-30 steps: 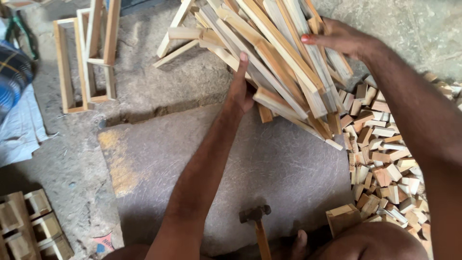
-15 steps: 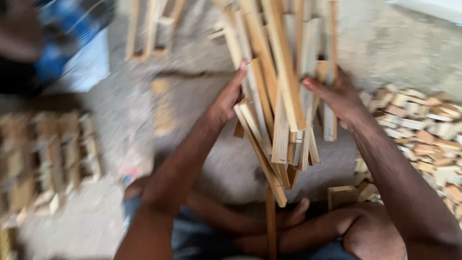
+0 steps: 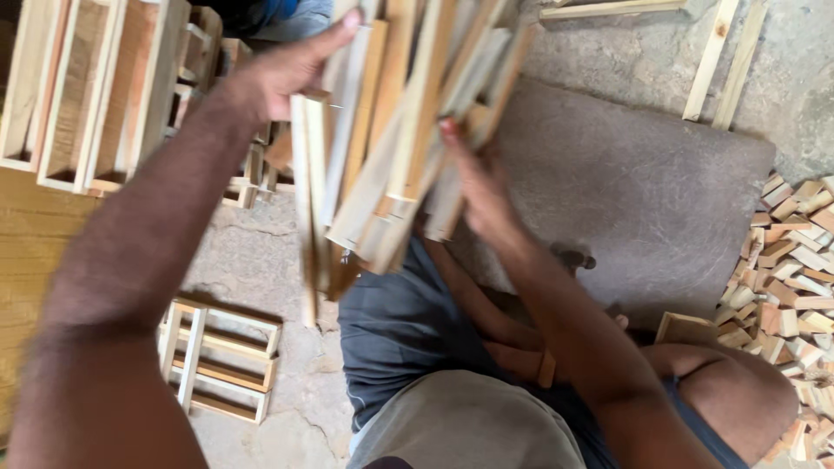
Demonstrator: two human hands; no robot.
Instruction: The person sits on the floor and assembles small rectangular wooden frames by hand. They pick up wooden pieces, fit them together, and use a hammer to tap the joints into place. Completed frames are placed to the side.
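Bundle of wooden slats [image 3: 391,148], gripped between left hand [image 3: 287,74] and right hand [image 3: 478,178]

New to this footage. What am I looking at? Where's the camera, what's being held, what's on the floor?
There is no machine here: a person works with bare hands, and the single view comes from a camera on their head, looking down. You see their own arms and lap.

The left hand and right hand together hold a bundle of wooden slats, lifted in front of the body.

On the concrete floor lie a grey stone slab, a heap of small wood offcuts at the right, wooden frames at the lower left, more frames stacked at the upper left, and two loose slats at the top right. The picture is motion-blurred, so finer detail is unclear.
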